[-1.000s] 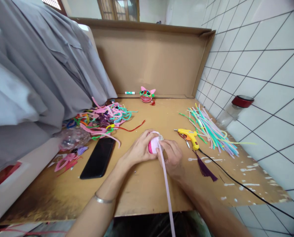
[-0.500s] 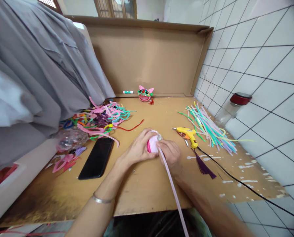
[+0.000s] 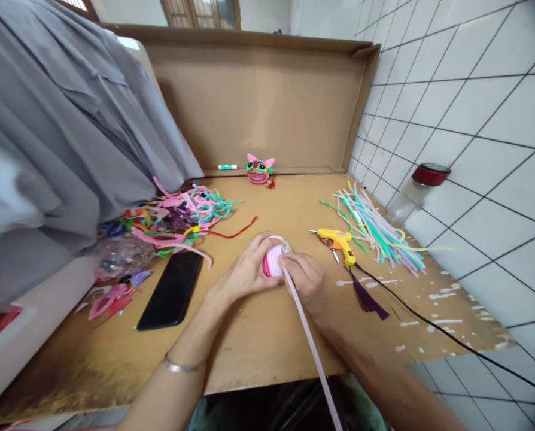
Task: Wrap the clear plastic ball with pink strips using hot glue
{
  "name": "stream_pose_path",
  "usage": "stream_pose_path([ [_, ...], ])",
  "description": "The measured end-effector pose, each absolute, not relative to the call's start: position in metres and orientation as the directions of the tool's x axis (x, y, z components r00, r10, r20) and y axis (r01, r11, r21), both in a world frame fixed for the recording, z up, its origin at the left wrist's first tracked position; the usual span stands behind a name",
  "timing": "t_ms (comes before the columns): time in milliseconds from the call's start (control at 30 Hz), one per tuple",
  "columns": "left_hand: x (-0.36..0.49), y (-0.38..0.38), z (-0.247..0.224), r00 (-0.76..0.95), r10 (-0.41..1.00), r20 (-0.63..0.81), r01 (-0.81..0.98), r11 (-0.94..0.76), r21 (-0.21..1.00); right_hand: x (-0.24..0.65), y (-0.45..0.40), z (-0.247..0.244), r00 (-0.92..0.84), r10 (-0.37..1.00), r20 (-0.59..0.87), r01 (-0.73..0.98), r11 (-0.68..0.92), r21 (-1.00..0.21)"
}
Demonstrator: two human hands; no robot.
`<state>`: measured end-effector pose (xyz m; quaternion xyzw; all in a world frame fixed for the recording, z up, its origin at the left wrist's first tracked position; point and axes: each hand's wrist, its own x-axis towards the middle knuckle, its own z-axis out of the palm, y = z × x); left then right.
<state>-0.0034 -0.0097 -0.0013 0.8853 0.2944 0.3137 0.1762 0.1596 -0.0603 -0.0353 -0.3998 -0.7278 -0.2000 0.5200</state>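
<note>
My left hand (image 3: 248, 267) is wrapped round a small ball (image 3: 274, 261) covered in light pink and lilac strands, with a deep pink patch on its left side. A greyish bit shows at its upper right. My right hand (image 3: 304, 274) pinches a pale lilac pipe cleaner (image 3: 311, 344) against the ball's right side. The long free end of that pipe cleaner runs down past my right wrist to the bottom of the view. My right fingertips partly cover where strand and ball meet.
Right of my hands lie a yellow glue gun (image 3: 339, 240) with a black cord, a purple tassel (image 3: 367, 298) and straight pipe cleaners (image 3: 379, 227). A phone (image 3: 171, 291) and tangled pipe cleaners (image 3: 191, 209) lie left. A cat-eared figure (image 3: 258, 170), a marker (image 3: 228, 167) and a glass jar (image 3: 413, 194) stand further off.
The view has shifted slightly, so everything sits a little further left. Both hands keep nearly the same hold on the ball and the lilac pipe cleaner.
</note>
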Motion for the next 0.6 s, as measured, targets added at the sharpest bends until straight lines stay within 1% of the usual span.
stream_pose_path([
  [233, -0.0033, -0.0087, -0.0027, 0.625, 0.63, 0.461, 0.411, -0.768, 0.492, 0.1624, -0.0598, -0.0377, -0.156, 0.398, 0.904, 0.788, 0.602, -0.129],
  [433, -0.0026, -0.0093, -0.0011, 0.631, 0.618, 0.469, 0.394, -0.776, 0.492, 0.1611, -0.0639, -0.0296, -0.162, 0.359, 0.919, 0.782, 0.615, -0.102],
  [600, -0.0026, -0.0107, -0.0025, 0.616, 0.61, 0.498, 0.391, -0.786, 0.48, 0.1636, -0.062, -0.0328, -0.167, 0.357, 0.919, 0.79, 0.606, -0.092],
])
